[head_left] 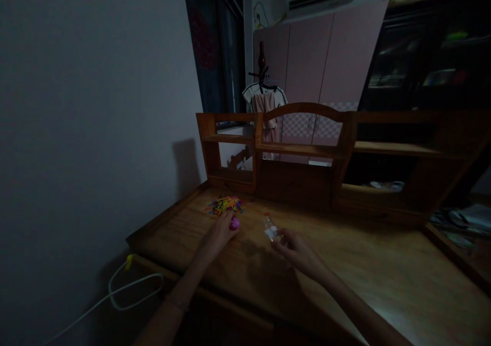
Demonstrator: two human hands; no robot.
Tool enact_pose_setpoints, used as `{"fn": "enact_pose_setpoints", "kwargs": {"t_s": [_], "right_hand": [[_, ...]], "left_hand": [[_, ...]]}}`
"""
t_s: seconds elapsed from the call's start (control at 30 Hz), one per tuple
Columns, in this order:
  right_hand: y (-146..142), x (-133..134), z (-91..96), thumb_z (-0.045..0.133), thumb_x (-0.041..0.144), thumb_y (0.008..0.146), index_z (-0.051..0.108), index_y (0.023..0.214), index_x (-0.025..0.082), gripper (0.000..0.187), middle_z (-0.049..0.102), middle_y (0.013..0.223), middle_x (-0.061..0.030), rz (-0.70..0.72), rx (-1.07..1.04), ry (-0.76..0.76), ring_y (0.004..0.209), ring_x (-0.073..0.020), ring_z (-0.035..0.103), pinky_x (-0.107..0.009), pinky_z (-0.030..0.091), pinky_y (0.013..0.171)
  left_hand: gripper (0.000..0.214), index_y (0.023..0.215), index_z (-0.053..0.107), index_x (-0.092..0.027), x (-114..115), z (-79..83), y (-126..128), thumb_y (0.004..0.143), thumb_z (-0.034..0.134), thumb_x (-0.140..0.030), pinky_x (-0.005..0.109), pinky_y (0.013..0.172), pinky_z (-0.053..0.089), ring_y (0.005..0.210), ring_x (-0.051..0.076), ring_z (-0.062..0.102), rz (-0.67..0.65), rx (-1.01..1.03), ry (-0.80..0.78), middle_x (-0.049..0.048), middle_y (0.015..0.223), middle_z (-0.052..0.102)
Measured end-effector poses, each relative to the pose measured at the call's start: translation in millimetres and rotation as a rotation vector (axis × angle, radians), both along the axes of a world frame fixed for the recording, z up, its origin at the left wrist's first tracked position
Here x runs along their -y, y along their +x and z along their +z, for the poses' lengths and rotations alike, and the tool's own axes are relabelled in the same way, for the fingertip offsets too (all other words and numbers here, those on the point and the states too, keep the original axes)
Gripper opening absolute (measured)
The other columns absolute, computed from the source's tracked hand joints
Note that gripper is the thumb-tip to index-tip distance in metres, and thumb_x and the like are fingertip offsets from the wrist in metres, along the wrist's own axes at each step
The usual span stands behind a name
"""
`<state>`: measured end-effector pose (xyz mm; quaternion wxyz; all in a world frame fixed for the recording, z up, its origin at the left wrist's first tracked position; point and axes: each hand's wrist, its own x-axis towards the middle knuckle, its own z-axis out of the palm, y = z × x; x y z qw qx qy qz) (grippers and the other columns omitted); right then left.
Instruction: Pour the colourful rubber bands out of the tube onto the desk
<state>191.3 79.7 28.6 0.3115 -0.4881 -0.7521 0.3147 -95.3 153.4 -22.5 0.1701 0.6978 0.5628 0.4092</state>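
My left hand [223, 226] is closed around a small shiny purple object [235, 224], whose kind I cannot make out. Just beyond that hand lies a pile of thin, brightly coloured pieces [226, 204] in yellow, blue, pink and orange. My right hand [293, 249] grips the lower end of a small clear bottle [270, 229] with an orange cap and a pale label. The bottle leans away from me to the left, its capped end pointing toward the back of the desk. Dim light hides the finer detail of both hands' fingers.
The wooden desk [356, 254] has a shelf unit [299, 149] along its back edge. At left stands a plain wall [95, 105]. A white cable [115, 295] hangs by the desk's front left corner. Papers or bags [464, 223] lie beyond the right edge.
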Motion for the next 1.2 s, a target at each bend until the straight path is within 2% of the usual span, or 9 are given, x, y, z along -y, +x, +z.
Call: {"fn": "enact_pose_setpoints", "kwargs": {"t_s": [0.13, 0.23, 0.4, 0.57, 0.73, 0.87, 0.93, 1.1, 1.2], "right_hand": [[-32.6, -2.4, 4.5, 0.058, 0.039, 0.088, 0.058, 0.119, 0.02, 0.036, 0.064, 0.091, -0.0051, 0.099, 0.02, 0.233, 0.085, -0.0213, 0.06, -0.033, 0.045, 0.074], [-52.2, 2.2, 7.3, 0.055, 0.035, 0.091, 0.053, 0.127, 0.023, 0.039, 0.063, 0.097, -0.0057, 0.157, 0.013, 0.33, 0.084, -0.0202, 0.059, -0.033, 0.047, 0.074], [-65.0, 7.7, 7.7, 0.051, 0.032, 0.094, 0.042, 0.14, 0.024, 0.048, 0.06, 0.115, -0.0116, 0.183, 0.169, 0.47, 0.088, -0.0225, 0.061, -0.035, 0.05, 0.073], [-53.6, 4.2, 11.5, 0.048, 0.023, 0.094, 0.038, 0.145, 0.018, 0.052, 0.064, 0.104, -0.0151, 0.265, 0.507, 0.794, 0.091, -0.0287, 0.06, -0.042, 0.05, 0.076], [-48.1, 8.8, 18.0, 0.05, 0.024, 0.094, 0.039, 0.146, 0.021, 0.054, 0.064, 0.105, -0.014, 0.282, 0.429, 0.84, 0.091, -0.0263, 0.061, -0.04, 0.05, 0.077], [-52.6, 18.1, 26.7, 0.057, 0.034, 0.089, 0.05, 0.138, 0.023, 0.05, 0.063, 0.106, -0.0117, 0.228, 0.159, 0.595, 0.088, -0.0233, 0.061, -0.036, 0.05, 0.074], [-54.2, 20.9, 33.3, 0.059, 0.041, 0.087, 0.06, 0.126, 0.022, 0.043, 0.065, 0.092, -0.0073, 0.242, -0.062, 0.29, 0.074, -0.0185, 0.059, -0.03, 0.048, 0.064], [-58.1, 22.9, 39.7, 0.042, 0.053, 0.09, 0.068, 0.096, 0.014, 0.047, 0.058, 0.067, -0.0019, 0.467, -0.665, -0.801, 0.042, -0.0064, 0.037, -0.02, 0.025, 0.04], [-64.0, 28.1, 35.6, 0.048, 0.05, 0.088, 0.066, 0.087, 0.013, 0.041, 0.059, 0.067, -0.0029, 0.45, -0.857, -0.932, 0.043, -0.006, 0.04, -0.019, 0.024, 0.04]], "left_hand": [[0.035, 0.104, 0.059, -0.015, 26.9, 21.3, -4.4, 0.08, 0.065, -0.04, 0.026, 0.068, 0.05, 0.077, 0.016, 0.062, -0.119, 0.577, -0.176, 0.0053, 0.09, 0.065], [0.039, 0.11, 0.061, -0.015, 49.7, 39.4, -9.5, 0.082, 0.065, -0.043, 0.024, 0.072, 0.05, 0.082, 0.014, 0.062, -0.173, 0.786, -0.192, 0.0074, 0.099, 0.066], [0.035, 0.104, 0.065, -0.015, 69.7, 61.1, -18.9, 0.08, 0.069, -0.04, 0.024, 0.067, 0.051, 0.073, 0.013, 0.061, -0.214, 0.636, -0.144, 0.0055, 0.089, 0.068], [0.035, 0.101, 0.066, -0.015, 81.5, 74.5, -20.0, 0.076, 0.073, -0.039, 0.024, 0.063, 0.052, 0.073, 0.016, 0.064, -0.203, 0.51, -0.168, 0.0055, 0.088, 0.069], [0.032, 0.095, 0.068, -0.014, 89.2, 76.2, -13.6, 0.08, 0.067, -0.043, 0.025, 0.063, 0.052, 0.066, 0.015, 0.063, -0.176, 0.495, -0.157, 0.0045, 0.081, 0.069], [0.033, 0.096, 0.067, -0.015, 89.8, 73.9, -12.0, 0.082, 0.066, -0.044, 0.025, 0.068, 0.052, 0.074, 0.017, 0.065, -0.137, 0.522, -0.101, 0.0051, 0.086, 0.07], [0.035, 0.102, 0.067, -0.016, 92.5, 74.4, -12.3, 0.08, 0.068, -0.044, 0.027, 0.076, 0.053, 0.085, 0.019, 0.066, -0.164, 0.542, -0.069, 0.0066, 0.095, 0.071], [0.047, 0.116, 0.064, -0.02, 114.5, 80.0, -3.3, 0.076, 0.072, -0.042, 0.038, 0.096, 0.049, 0.113, 0.027, 0.06, -0.333, 0.684, -0.027, 0.0116, 0.115, 0.066], [0.049, 0.116, 0.064, -0.021, 122.1, 78.7, 7.4, 0.082, 0.06, -0.056, 0.041, 0.098, 0.049, 0.118, 0.028, 0.057, -0.313, 0.753, -0.032, 0.0139, 0.114, 0.066]]}}
